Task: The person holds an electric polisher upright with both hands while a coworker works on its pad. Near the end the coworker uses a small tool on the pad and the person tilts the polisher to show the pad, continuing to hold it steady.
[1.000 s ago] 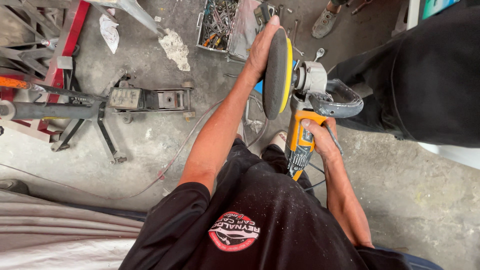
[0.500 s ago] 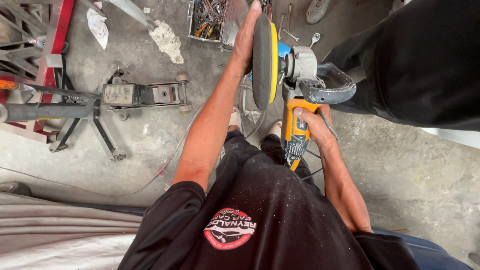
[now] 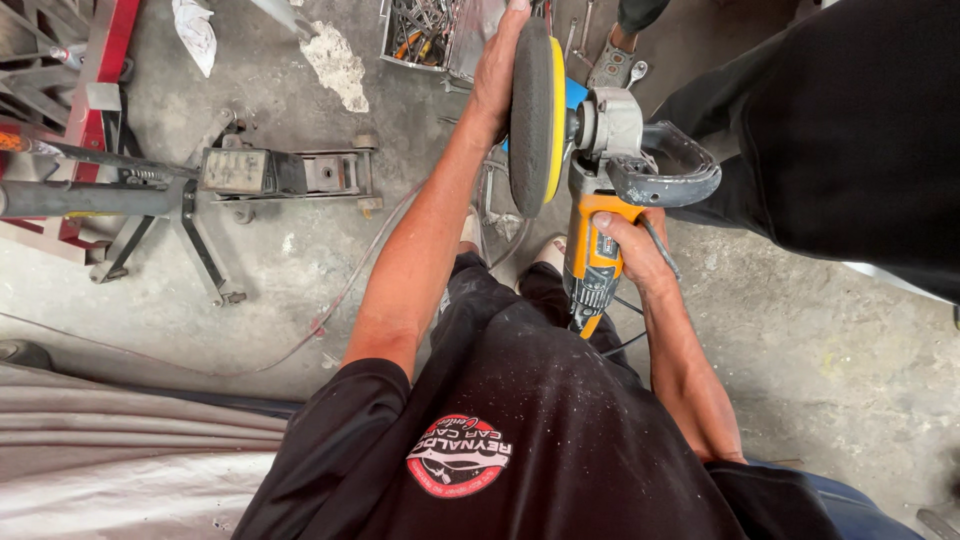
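gripping the orange-and-grey handheld polishing machine [image 3: 600, 190] by its orange body, the right hand [image 3: 632, 250] has its fingers clenched around the housing, thumb laid along the side facing the camera. the machine is held up in the air in front of the person's chest, above the concrete floor [image 3: 800, 330], with its head pointing away from the body. mounted on that head is the round dark pad with a yellow backing disc [image 3: 535, 115], turned on edge so its dark face looks toward the person's left. the left hand [image 3: 500, 70] lies flat against that dark face, palm on the pad and fingers stretched up along it; the fingertips run out at the top edge of the view, so how far they curl over the rim is hard to tell. a grey loop-shaped side handle [image 3: 670, 165] sticks out from the head on the right, untouched by either hand. a thin dark cable [image 3: 625, 340] trails from the rear of the machine down past the person's black shirt [image 3: 530, 430]. further left on the floor stands a grey metal floor jack [image 3: 270, 175], and near the top sits a tray of mixed hand tools [image 3: 420, 30]. a second person's dark trouser leg [image 3: 850, 130] fills the upper right.
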### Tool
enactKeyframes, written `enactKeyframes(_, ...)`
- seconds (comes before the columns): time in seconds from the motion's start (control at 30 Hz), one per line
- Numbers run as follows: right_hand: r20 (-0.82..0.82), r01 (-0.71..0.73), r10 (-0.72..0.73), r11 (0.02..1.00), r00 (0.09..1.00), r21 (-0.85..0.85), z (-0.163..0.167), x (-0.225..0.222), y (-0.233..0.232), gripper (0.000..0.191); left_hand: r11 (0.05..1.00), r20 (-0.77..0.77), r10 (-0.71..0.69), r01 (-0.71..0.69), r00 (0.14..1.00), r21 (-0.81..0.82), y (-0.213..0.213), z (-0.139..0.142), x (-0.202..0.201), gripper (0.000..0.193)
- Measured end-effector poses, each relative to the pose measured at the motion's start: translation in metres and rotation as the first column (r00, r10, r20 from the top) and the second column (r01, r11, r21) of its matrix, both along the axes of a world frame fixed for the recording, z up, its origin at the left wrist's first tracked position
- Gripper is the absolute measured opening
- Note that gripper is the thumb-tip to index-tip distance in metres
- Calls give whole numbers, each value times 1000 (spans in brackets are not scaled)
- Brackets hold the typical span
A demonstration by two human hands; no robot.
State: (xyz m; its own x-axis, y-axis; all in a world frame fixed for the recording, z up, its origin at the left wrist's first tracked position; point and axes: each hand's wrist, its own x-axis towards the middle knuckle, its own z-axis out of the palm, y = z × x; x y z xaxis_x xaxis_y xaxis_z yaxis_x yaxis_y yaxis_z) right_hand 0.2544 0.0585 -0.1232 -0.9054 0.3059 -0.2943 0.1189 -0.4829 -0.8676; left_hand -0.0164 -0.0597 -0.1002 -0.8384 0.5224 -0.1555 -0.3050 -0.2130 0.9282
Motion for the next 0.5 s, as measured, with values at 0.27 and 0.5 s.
enactKeyframes(0.27,-15,1,0,1000,1000,30,0,-3,-1,39,996,71,-67,70,995,-46,-3,1,-3,72)
enactKeyframes(0.5,-2,-6,6,999,1000,50,-2,-1,2,36,996,119,-88,91,989,-18,3,-1,-6,68)
